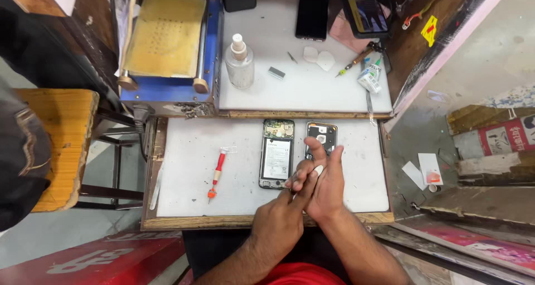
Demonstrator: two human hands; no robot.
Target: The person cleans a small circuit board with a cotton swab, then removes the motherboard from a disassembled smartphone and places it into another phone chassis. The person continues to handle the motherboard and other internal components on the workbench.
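Note:
An opened phone with its battery and circuit board showing lies on the white mat. To its right lies a dark back cover. My right hand is stretched flat, its fingertips over the lower part of that cover. My left hand lies against the right palm, its fingers pinching a small white piece. A thin metal tip shows beside the phone's lower right corner. Whether the two belong to one tool is hidden by the fingers.
A red-handled screwdriver lies left of the phone. On the upper shelf stand a clear spray bottle, a blue heating machine, two dark phones, white picks, a small screwdriver and a glue tube. A wooden stool stands at left.

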